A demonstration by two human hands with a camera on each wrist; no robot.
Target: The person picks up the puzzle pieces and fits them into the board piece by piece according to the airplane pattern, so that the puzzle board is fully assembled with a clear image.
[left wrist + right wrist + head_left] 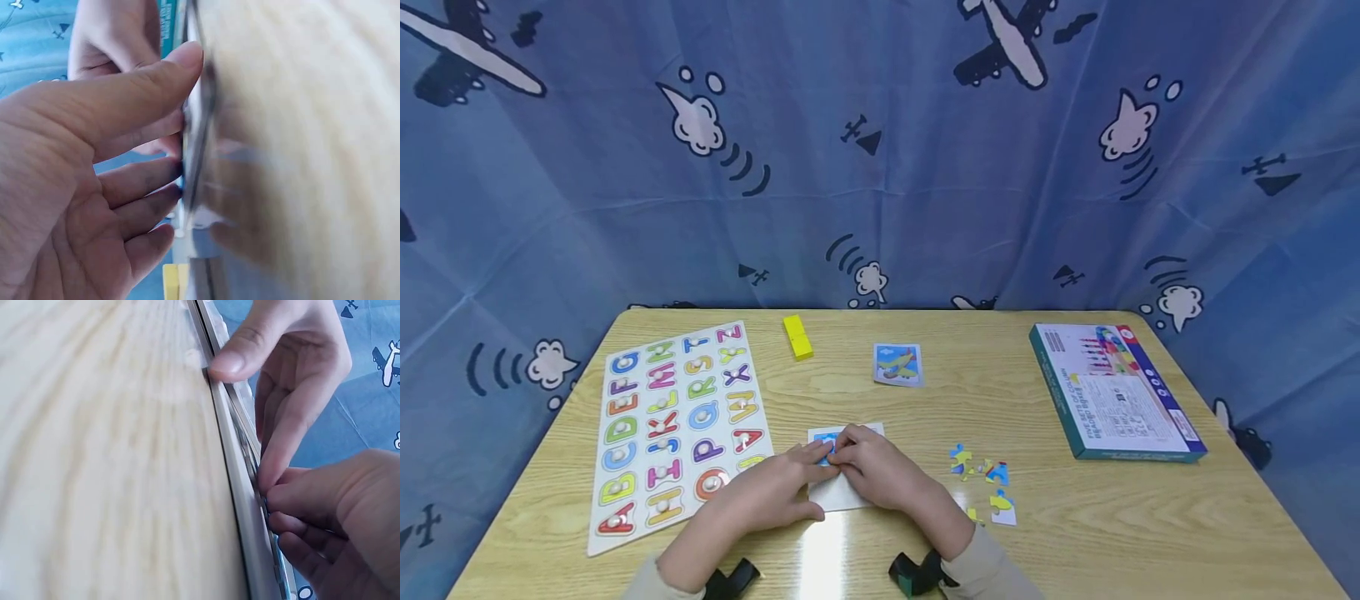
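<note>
A small white puzzle tray (pixel 837 497) lies on the table in front of me, with blue puzzle pieces (pixel 826 436) in its upper left part, partly covered by my hands. My right hand (pixel 883 471) bends over the tray, and its thumb and fingertips pinch a puzzle piece mostly hidden under them. From the left, my left hand (pixel 771 492) reaches in with extended fingers resting on the pieces beside the right fingertips. Its thumb lies at the tray's near left edge. Loose yellow and blue puzzle pieces (pixel 997 472) are scattered right of my right wrist.
A large alphabet board (pixel 685 433) lies on the left, close to my left forearm. Behind the tray are a yellow block (pixel 797 337) and an airplane picture card (pixel 898 365). A flat box (pixel 1120 396) rests at the right on the wooden table (pixel 1112 533).
</note>
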